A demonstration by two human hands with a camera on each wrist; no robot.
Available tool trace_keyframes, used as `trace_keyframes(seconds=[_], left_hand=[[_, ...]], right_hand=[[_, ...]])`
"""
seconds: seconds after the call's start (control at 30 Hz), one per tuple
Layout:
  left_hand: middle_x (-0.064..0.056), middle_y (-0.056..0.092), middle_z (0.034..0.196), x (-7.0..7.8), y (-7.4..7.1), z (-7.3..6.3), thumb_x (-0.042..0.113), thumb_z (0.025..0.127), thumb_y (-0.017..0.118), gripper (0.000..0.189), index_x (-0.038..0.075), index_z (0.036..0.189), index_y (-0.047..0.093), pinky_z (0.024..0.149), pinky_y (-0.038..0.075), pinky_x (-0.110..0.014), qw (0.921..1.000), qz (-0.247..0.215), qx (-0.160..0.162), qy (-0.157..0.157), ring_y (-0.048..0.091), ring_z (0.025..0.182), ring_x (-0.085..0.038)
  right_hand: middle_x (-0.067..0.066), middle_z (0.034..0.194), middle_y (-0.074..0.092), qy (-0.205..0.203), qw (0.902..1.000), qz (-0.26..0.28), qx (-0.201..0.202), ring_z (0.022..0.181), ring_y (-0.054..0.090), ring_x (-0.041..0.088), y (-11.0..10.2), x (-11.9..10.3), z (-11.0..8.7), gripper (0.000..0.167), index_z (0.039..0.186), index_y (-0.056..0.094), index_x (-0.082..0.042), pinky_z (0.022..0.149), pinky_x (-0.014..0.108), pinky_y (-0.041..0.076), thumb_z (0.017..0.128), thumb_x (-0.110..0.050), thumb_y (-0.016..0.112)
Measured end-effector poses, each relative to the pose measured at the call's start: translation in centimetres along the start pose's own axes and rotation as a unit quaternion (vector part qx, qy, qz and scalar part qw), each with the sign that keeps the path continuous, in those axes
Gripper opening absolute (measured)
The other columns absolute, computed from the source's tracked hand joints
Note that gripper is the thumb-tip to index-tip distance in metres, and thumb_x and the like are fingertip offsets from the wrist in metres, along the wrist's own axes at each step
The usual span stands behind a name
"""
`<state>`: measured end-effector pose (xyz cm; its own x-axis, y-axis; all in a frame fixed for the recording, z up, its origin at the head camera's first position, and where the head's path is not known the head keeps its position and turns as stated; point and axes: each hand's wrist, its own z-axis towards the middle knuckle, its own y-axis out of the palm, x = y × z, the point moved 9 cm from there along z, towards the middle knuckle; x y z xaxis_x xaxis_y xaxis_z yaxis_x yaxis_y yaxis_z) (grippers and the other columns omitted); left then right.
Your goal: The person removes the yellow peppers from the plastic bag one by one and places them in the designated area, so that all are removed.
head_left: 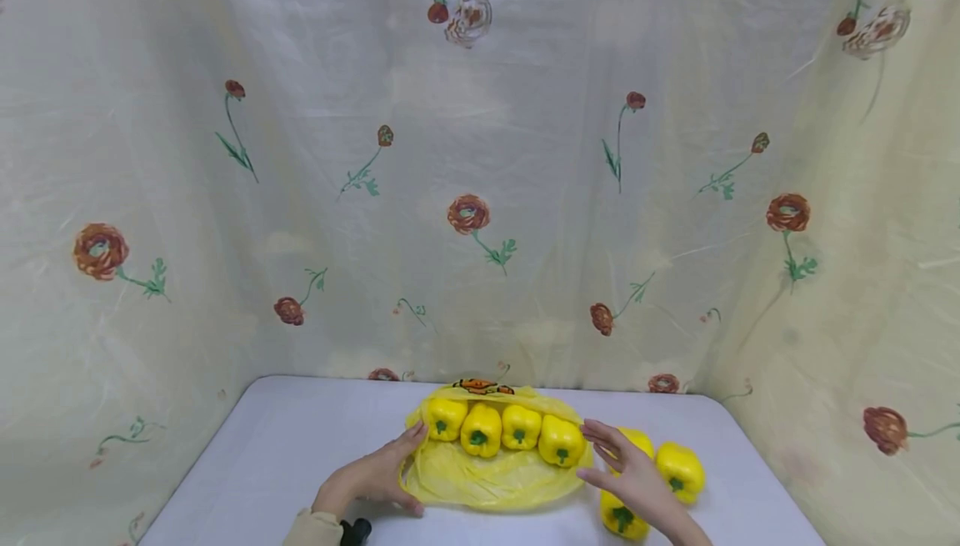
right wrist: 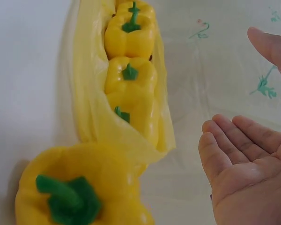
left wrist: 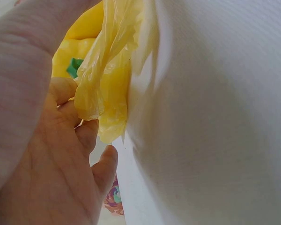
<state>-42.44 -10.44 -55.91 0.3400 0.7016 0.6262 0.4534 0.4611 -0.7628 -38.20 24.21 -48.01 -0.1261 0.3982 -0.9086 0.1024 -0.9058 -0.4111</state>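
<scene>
A yellow plastic bag (head_left: 480,483) lies on the table, its mouth towards me, with a row of several yellow bell peppers (head_left: 480,429) with green stems inside. At the bag's left edge is my left hand (head_left: 375,477), thumb and fingers spread about it. The left wrist view shows its loosely bent fingers against the thin plastic (left wrist: 114,89). My right hand (head_left: 636,483) hovers by the right edge, fingers extended and palm facing the bag. Holding nothing, it appears in the right wrist view beside the bag (right wrist: 86,79), with a loose bell pepper (right wrist: 117,173) in the foreground.
Three loose yellow bell peppers (head_left: 680,471) sit on the table to the right of the bag, partly behind my right hand and forearm. The white table (head_left: 300,421) ends at a flower-printed curtain (head_left: 525,296), which also hangs along both sides.
</scene>
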Motion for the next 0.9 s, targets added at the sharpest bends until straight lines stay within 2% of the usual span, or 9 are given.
trace_keyframes(seconds=[0.23, 0.5, 0.67, 0.9], left_hand=[[-0.010, 0.006, 0.163, 0.2, -0.1, 0.0, 0.053, 0.067, 0.082, 0.119, 0.012, 0.156, 0.013, 0.117, 0.021, -0.058, 1.0000, 0.006, 0.000, 0.002, 0.013, 0.149, -0.036], [-0.009, 0.007, 0.164, 0.1, 0.0, 0.0, 0.053, 0.067, 0.082, 0.119, 0.013, 0.156, 0.014, 0.117, 0.021, -0.057, 1.0000, 0.005, 0.004, -0.001, 0.013, 0.149, -0.034], [-0.009, 0.007, 0.164, -0.1, 0.0, 0.0, 0.053, 0.067, 0.082, 0.119, 0.013, 0.156, 0.014, 0.117, 0.022, -0.057, 1.0000, 0.004, 0.003, 0.001, 0.014, 0.149, -0.034], [-0.010, 0.007, 0.163, 0.1, -0.1, 0.0, 0.053, 0.067, 0.082, 0.119, 0.012, 0.156, 0.013, 0.117, 0.022, -0.058, 0.9999, 0.006, 0.003, 0.009, 0.014, 0.148, -0.035]], right_hand=[[0.010, 0.146, 0.047, 0.004, 0.9996, 0.018, -0.023, 0.137, 0.042, 0.030, 1.4, -0.7, 0.7, 0.080, 0.144, 0.041, -0.010, 0.114, 0.043, 0.034, 0.079, -0.035, 0.078], [0.011, 0.148, 0.044, -0.018, 0.9988, 0.017, -0.043, 0.138, 0.040, 0.031, 2.9, -1.5, 1.6, 0.078, 0.145, 0.040, -0.009, 0.114, 0.044, 0.034, 0.081, -0.035, 0.077], [0.012, 0.148, 0.045, -0.030, 0.9983, 0.014, -0.047, 0.137, 0.042, 0.032, 3.7, -1.9, 2.2, 0.075, 0.144, 0.041, -0.008, 0.113, 0.044, 0.036, 0.082, -0.034, 0.076], [0.011, 0.146, 0.047, -0.026, 0.9984, 0.020, -0.047, 0.135, 0.044, 0.030, 4.7, -2.3, 3.1, 0.077, 0.144, 0.043, -0.009, 0.112, 0.045, 0.037, 0.081, -0.035, 0.077]])
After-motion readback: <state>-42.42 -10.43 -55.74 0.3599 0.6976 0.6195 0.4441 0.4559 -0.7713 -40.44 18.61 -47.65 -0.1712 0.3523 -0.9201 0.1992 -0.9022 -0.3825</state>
